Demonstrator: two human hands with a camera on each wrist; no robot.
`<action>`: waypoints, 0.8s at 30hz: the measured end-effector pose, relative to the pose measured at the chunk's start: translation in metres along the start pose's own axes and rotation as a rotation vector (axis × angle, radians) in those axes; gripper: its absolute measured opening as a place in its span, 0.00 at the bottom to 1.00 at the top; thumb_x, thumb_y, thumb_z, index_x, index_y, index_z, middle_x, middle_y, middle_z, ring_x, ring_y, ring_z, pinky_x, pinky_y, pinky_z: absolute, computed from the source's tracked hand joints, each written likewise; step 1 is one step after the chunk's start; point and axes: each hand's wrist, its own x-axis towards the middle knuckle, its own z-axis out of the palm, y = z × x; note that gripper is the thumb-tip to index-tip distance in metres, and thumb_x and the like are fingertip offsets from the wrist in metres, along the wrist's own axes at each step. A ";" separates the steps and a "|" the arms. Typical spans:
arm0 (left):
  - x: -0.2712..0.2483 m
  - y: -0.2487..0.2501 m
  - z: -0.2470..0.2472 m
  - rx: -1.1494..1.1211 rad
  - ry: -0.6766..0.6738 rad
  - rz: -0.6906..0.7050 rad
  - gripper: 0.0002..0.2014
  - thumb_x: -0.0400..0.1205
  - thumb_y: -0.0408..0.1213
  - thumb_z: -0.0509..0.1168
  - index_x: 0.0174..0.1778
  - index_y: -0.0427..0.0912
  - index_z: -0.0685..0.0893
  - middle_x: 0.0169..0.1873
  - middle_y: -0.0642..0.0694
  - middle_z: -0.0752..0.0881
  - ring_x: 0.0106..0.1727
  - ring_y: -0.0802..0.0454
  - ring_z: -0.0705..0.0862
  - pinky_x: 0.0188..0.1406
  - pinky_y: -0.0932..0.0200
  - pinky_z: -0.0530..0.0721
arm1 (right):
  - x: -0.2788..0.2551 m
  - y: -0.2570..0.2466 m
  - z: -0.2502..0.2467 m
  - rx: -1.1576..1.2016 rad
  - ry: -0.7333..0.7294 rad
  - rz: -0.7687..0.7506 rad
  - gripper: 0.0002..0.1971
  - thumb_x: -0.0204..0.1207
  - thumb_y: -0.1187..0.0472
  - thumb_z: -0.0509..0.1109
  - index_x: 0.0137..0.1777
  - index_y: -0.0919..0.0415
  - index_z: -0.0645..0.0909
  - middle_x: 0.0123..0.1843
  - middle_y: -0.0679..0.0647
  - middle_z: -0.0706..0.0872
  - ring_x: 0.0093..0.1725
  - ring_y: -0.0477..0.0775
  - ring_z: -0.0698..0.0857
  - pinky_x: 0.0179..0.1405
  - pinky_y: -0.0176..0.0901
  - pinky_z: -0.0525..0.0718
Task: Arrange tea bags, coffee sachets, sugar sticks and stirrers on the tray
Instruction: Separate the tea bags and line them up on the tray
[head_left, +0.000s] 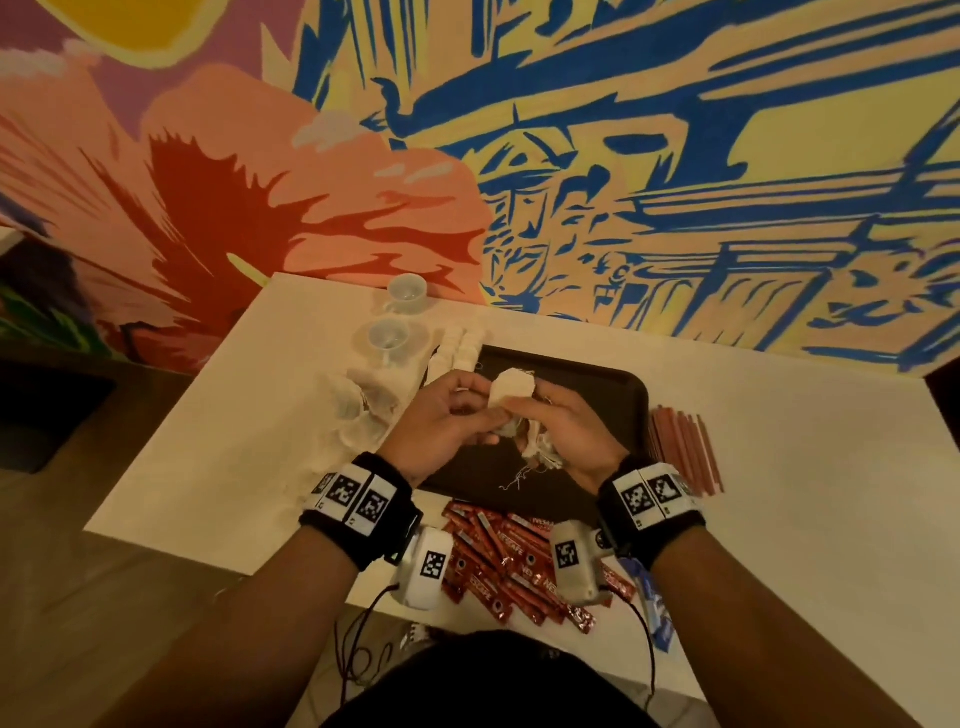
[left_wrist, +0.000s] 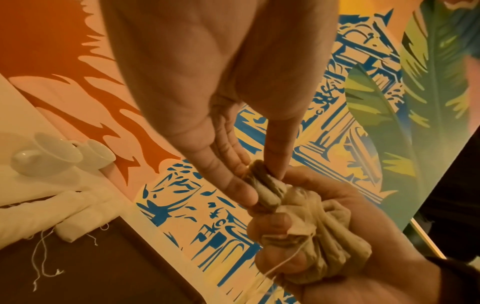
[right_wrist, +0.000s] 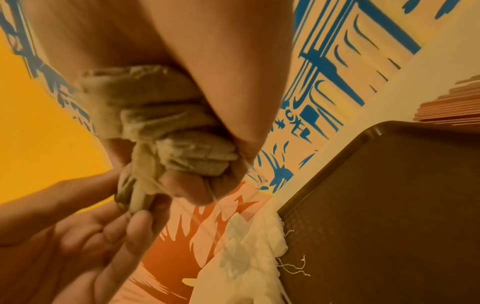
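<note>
Both hands hover over the dark tray (head_left: 602, 395). My right hand (head_left: 558, 423) grips a crumpled bunch of tea bags (right_wrist: 166, 123) with loose strings hanging down. My left hand (head_left: 452, 415) pinches one tea bag (left_wrist: 262, 185) at the top of that bunch between thumb and fingers. A row of white tea bags (head_left: 462, 348) lies at the tray's far left corner. Red coffee sachets (head_left: 509, 561) are heaped on the table in front of the tray. Reddish-brown stirrers (head_left: 685, 447) lie to the right of the tray.
Two white cups (head_left: 408, 293) (head_left: 389, 338) stand at the far left of the white table (head_left: 805, 467). Clear plastic wrappers (head_left: 358, 400) lie left of the tray. A blue sachet (head_left: 649, 597) sits near the table's front edge. A painted wall rises behind the table.
</note>
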 end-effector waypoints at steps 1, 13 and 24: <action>-0.001 -0.002 0.006 0.006 -0.003 -0.001 0.14 0.79 0.26 0.74 0.59 0.36 0.82 0.50 0.37 0.89 0.51 0.45 0.90 0.57 0.47 0.90 | -0.002 0.002 -0.006 -0.034 0.032 -0.013 0.10 0.83 0.63 0.72 0.61 0.60 0.88 0.40 0.56 0.90 0.32 0.49 0.83 0.26 0.39 0.79; -0.016 -0.005 0.039 0.311 0.051 0.074 0.10 0.84 0.38 0.71 0.54 0.35 0.88 0.45 0.39 0.92 0.43 0.48 0.91 0.45 0.48 0.91 | -0.025 0.016 -0.046 -0.209 -0.036 -0.031 0.17 0.75 0.59 0.81 0.54 0.74 0.85 0.37 0.58 0.88 0.29 0.46 0.83 0.31 0.37 0.79; -0.018 -0.005 0.008 0.186 0.239 0.038 0.11 0.86 0.36 0.69 0.57 0.31 0.82 0.51 0.31 0.90 0.43 0.41 0.90 0.36 0.62 0.89 | -0.011 0.021 -0.057 0.037 0.111 0.027 0.14 0.80 0.49 0.75 0.50 0.61 0.85 0.35 0.59 0.86 0.30 0.54 0.79 0.29 0.44 0.76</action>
